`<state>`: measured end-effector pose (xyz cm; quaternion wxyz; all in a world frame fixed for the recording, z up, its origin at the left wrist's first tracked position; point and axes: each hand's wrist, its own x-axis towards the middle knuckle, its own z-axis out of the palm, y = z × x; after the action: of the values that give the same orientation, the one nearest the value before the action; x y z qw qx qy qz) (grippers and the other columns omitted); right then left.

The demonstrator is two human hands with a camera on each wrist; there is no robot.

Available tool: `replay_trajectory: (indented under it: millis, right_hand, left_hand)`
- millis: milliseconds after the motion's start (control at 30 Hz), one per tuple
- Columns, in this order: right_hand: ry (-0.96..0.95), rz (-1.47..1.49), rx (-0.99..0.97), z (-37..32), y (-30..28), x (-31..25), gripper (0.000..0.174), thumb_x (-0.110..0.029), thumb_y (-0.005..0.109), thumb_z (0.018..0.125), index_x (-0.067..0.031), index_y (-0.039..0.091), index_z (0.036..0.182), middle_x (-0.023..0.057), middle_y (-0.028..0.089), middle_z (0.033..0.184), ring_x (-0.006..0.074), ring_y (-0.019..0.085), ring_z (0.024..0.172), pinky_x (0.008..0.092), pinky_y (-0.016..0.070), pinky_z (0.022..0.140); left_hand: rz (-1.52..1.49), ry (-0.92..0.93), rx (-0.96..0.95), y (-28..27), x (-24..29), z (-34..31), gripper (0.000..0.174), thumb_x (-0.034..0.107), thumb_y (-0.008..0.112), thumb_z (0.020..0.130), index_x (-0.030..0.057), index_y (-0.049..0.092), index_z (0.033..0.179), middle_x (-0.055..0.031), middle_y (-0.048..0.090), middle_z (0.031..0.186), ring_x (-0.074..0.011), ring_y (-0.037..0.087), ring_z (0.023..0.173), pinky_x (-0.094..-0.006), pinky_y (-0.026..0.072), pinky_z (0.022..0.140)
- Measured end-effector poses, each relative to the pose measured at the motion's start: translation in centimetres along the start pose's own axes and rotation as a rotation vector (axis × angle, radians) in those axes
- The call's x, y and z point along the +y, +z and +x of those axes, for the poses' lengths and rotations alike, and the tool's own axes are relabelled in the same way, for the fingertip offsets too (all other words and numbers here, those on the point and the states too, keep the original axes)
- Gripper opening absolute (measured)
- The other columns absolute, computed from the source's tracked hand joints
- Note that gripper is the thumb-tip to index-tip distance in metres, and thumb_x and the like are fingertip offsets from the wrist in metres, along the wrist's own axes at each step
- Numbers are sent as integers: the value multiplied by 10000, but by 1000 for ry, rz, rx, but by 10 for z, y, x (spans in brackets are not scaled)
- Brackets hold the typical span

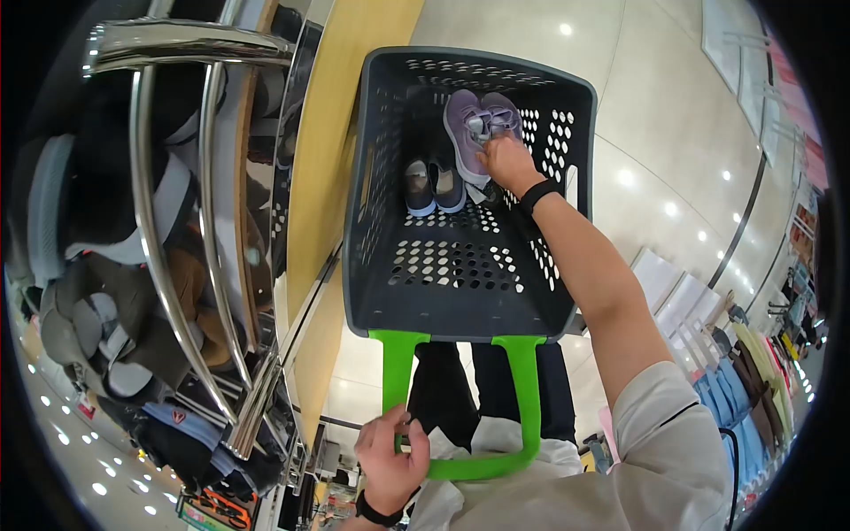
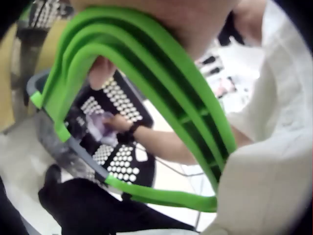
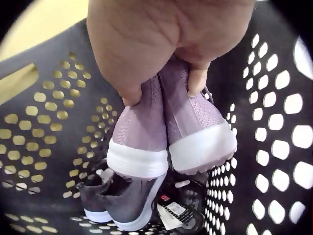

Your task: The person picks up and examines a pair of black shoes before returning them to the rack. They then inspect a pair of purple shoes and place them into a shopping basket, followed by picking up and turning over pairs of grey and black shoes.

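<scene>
My right hand (image 1: 509, 165) reaches into a dark grey shopping basket (image 1: 469, 310) and grips a pair of light purple sneakers (image 1: 463, 124). In the right wrist view, thumb and fingers pinch the two heels together, with the white soles (image 3: 137, 159) hanging above other shoes. Lower in the basket sits a pair of dark shoes (image 3: 129, 200) with pale soles. Beside them a white paper tag (image 3: 171, 215) lies by a black shoe-like item. With my left hand (image 1: 390, 456) I hold the basket's green handle (image 1: 529, 398); in the left wrist view the thumb shows inside the loop.
At the left stands a chrome rack (image 1: 142, 177) with caps (image 1: 106, 310) on it, beside a yellow wooden panel (image 1: 332, 106). Clothes (image 1: 744, 389) hang at the far right. Pale floor tiles (image 1: 655, 97) surround the basket's right side.
</scene>
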<state>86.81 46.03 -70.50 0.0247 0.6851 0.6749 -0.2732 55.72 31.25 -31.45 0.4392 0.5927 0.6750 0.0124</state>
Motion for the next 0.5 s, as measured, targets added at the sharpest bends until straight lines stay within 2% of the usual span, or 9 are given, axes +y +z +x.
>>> replay_trajectory:
  millis: [133,233,300,333,367,433,467,500]
  right_hand:
    - [33,-20,-62,19,18,11,348,-345,624,950,-20,744,911,191,718,981,371,667,1020,451,552,900]
    - [23,-32,-63,30,43,25,343,-309,585,962,-12,743,898,206,722,1021,373,680,1015,444,556,908]
    - [257,-71,-98,39,77,34,314,-230,528,970,-13,746,908,207,723,1043,379,687,1024,444,553,916]
    - [259,-44,-198,40,73,34,307,-174,479,964,-20,744,944,216,721,1076,382,692,1034,440,548,935]
    - [256,-43,-204,40,80,31,307,-174,479,964,-20,744,944,216,721,1076,382,692,1034,440,548,935]
    - [248,-132,-246,35,90,25,337,-207,463,983,-52,737,1103,174,705,1183,356,623,1161,474,485,982]
    - [215,-324,-170,29,89,7,333,-187,471,977,-77,687,1205,148,668,1224,328,589,1194,487,448,984]
    - [216,-327,-176,26,86,-11,333,-187,471,977,-77,687,1205,148,668,1224,328,589,1194,487,448,984]
  left_hand:
    - [28,-6,5,-2,3,1,295,23,690,798,-26,650,1087,-118,698,812,-288,670,697,-401,526,683]
    - [66,-76,-45,-4,-2,-6,177,46,652,919,7,697,1085,-184,700,934,-359,676,796,-419,536,705]
    - [58,-73,-29,-4,1,1,172,38,646,916,-3,697,1076,-176,699,907,-355,668,769,-430,532,685]
    - [39,-56,3,-2,4,3,170,39,643,919,-5,696,1075,-176,694,900,-349,663,756,-427,529,680]
    - [16,-38,35,-1,3,5,167,39,639,923,-7,695,1073,-176,690,893,-342,658,744,-425,527,675]
    - [6,-36,21,-1,-1,4,179,42,633,930,-7,685,1093,-176,683,897,-333,646,727,-412,525,669]
    - [-23,-61,7,-1,-2,2,187,45,630,932,-7,679,1105,-176,682,901,-330,642,722,-405,524,668]
    - [-51,-85,-5,-1,-4,0,195,48,628,934,-6,673,1116,-176,680,905,-327,638,718,-398,524,666]
